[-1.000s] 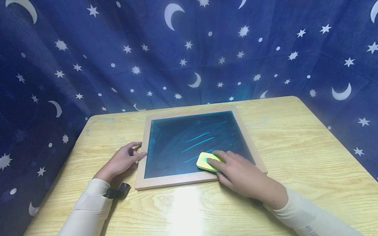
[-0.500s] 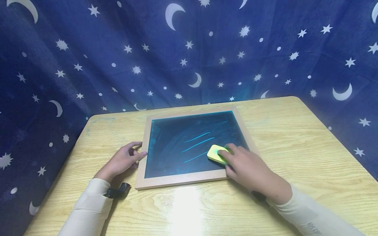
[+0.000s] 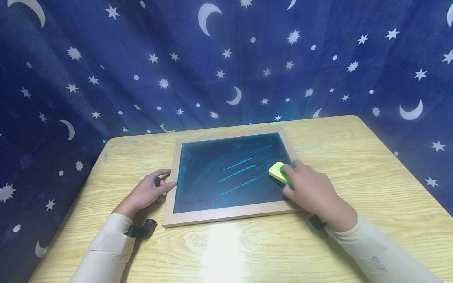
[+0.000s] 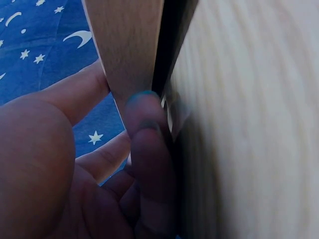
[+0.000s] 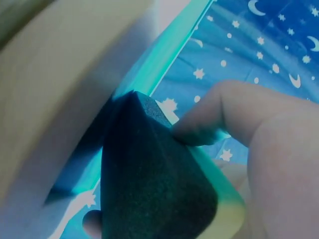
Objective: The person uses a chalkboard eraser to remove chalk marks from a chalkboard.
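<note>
A wood-framed chalkboard (image 3: 205,157) lies on the table, with three slanted blue chalk lines (image 3: 238,173) near its middle. Its left frame edge is pinched by my left hand (image 3: 150,192); the thumb lies on the frame and the other fingers are at its side, partly hidden. In the left wrist view, fingers (image 4: 149,149) reach against the frame's edge (image 4: 129,45). Over the board's right part, my right hand (image 3: 315,190) grips a yellow chalkboard eraser (image 3: 277,169). Its dark felt face (image 5: 154,184) shows in the right wrist view, seemingly tilted off the board.
The wooden table (image 3: 371,188) extends around the board, with faint blue smudges (image 3: 122,143) at its back left corner. A blue curtain (image 3: 184,47) with moons and stars hangs behind and at both sides. Black straps with a small device (image 3: 145,228) circle the left wrist.
My right hand has carried the eraser rightward and farther back across the board. The right end of the lowest chalk line is now uncovered. My left hand has stayed put.
</note>
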Available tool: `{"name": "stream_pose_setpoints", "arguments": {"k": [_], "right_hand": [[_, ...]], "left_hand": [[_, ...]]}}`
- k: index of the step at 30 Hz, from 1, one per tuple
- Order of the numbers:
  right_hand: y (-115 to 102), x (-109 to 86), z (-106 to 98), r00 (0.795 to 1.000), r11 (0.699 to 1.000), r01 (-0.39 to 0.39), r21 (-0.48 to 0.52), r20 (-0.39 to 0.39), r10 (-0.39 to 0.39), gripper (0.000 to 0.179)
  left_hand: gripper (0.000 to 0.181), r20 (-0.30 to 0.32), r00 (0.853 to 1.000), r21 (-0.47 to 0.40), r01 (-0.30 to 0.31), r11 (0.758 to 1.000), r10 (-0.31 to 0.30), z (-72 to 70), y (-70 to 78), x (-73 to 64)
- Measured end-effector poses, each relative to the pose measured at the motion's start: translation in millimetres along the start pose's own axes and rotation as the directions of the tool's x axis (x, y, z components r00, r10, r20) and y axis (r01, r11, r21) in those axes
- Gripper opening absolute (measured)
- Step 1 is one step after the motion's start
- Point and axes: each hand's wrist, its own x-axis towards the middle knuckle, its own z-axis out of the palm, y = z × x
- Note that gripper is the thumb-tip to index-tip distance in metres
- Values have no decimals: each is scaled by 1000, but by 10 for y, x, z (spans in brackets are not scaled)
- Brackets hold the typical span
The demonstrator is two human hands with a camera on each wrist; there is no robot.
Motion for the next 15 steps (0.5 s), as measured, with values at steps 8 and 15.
{"name": "stream_pose_setpoints", "arguments": {"k": [8,15], "right_hand": [[127,42,-46,999,999,-48,15,11,48,46],[132,37,-61,999,999,-48,16,-6,48,42]], "left_hand": [[77,-5,1000,4,-5,1000,5,5,4,6],[75,-8,1000,12,-6,1000,6,3,7,1]]}}
